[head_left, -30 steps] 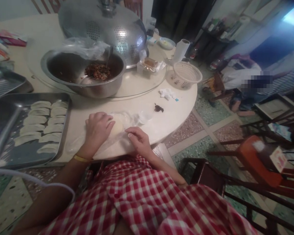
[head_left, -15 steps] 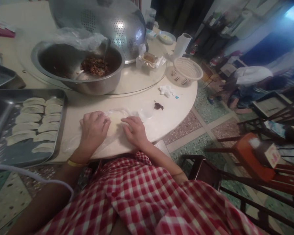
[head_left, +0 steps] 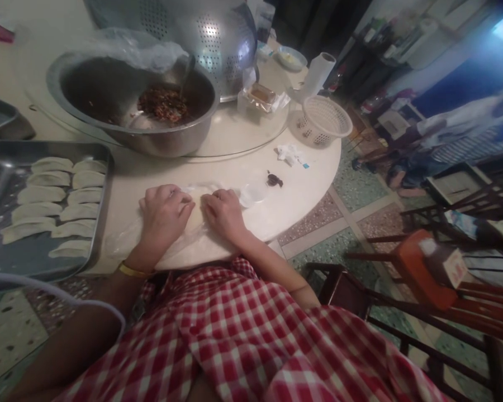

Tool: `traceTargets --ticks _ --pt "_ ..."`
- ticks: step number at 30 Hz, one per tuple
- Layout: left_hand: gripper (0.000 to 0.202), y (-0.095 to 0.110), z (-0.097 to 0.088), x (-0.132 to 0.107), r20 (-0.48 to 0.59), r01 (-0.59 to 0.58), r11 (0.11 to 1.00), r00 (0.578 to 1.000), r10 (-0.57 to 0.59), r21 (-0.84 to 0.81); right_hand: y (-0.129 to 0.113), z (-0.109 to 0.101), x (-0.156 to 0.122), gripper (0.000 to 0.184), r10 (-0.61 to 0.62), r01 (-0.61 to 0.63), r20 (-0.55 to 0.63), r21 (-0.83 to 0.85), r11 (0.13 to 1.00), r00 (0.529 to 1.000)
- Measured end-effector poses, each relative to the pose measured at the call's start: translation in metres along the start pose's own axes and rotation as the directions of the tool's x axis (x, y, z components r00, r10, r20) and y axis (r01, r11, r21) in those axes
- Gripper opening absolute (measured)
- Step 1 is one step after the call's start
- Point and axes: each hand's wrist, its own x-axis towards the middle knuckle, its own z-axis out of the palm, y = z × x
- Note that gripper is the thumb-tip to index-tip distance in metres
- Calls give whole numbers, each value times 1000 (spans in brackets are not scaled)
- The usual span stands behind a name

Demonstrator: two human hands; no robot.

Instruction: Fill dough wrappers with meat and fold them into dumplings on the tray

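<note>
My left hand (head_left: 164,214) and my right hand (head_left: 223,213) rest side by side on a pale dough wrapper (head_left: 196,211) that lies on clear plastic (head_left: 243,195) near the table's front edge. Both hands have curled fingers pressed onto the wrapper's top edge. A metal tray (head_left: 103,223) to the left holds several folded dumplings (head_left: 50,195) in two columns. Behind my hands stands a large steel bowl (head_left: 167,142) with dark minced filling (head_left: 163,104) and a spoon.
An upturned steel colander (head_left: 218,39) sits behind the bowl. A white plastic basket (head_left: 324,120), a paper roll (head_left: 318,72), a crumpled tissue (head_left: 289,154) and a small dark scrap (head_left: 273,180) lie to the right. Wooden chairs (head_left: 427,290) stand on the tiled floor; a person (head_left: 436,145) crouches beyond.
My right hand has moved left from the table edge onto the wrapper, beside my left hand. The view has tilted slightly, shifting the table upward in the picture.
</note>
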Motion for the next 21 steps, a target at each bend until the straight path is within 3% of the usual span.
traceTargets --ticks 3,9,12,16,21 --pt "29 -3 3 3 -31 -34 999 999 33 -39 0 -1 0 26 14 -14 -2 10 1000 1000" --pt "23 -10 1 4 -256 -187 968 956 141 -167 0 -2 2 30 67 -60 -70 100 993 995" --pt "24 -11 0 10 -268 -222 953 950 163 -208 0 -4 8 29 91 -81 -68 139 987 994" --pt "24 -9 -3 15 -232 -183 924 967 107 -336 -1 -6 15 17 92 -85 -18 253 964 996" --pt "20 1 -20 -2 -107 77 809 980 -170 -583 -2 -7 13 8 130 -120 4 421 899 991"
